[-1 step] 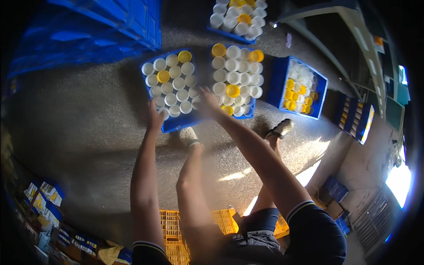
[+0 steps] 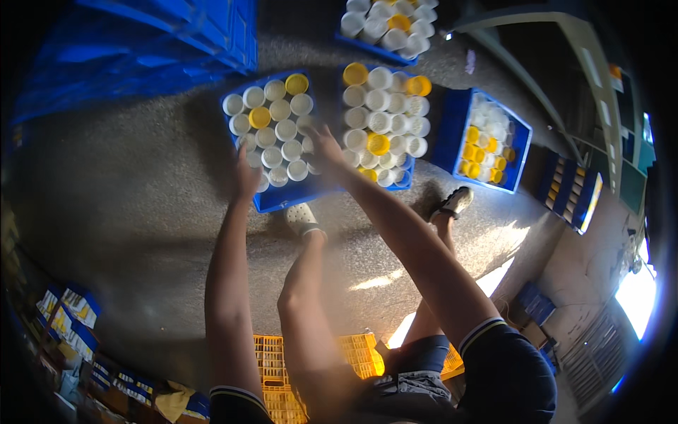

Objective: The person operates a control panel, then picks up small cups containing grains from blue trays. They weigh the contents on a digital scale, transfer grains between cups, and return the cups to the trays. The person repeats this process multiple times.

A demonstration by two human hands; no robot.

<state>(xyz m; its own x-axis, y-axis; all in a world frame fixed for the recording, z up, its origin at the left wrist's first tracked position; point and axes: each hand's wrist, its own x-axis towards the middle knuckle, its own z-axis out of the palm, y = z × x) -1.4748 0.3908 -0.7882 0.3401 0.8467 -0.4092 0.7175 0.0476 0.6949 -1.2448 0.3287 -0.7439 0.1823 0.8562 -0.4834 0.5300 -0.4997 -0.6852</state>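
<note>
A blue crate (image 2: 279, 203) stands on the floor before me, filled with rows of round white tubs (image 2: 285, 130) and a few yellow tubs (image 2: 260, 117). At the crate's left side is my left hand (image 2: 247, 177), its fingers stretched forward beside the outermost tubs. My right hand (image 2: 326, 150) reaches over the right edge, fingers extended and somewhat blurred, close to the tubs of the right-hand column. Neither hand visibly holds a tub. Just right of it stands a second blue crate (image 2: 402, 180) of similar white and yellow tubs.
Another crate (image 2: 381, 53) of tubs stands farther off. To the right are a partly filled blue crate (image 2: 521, 159) and one more (image 2: 583, 212). Stacked blue crates (image 2: 212, 35) rise at the upper left. Yellow crates (image 2: 270, 360) lie behind my legs. My foot (image 2: 301, 218) is near the front crate.
Both hands have slid slightly forward along the crate's sides. The view has shifted a little; the tubs look the same.
</note>
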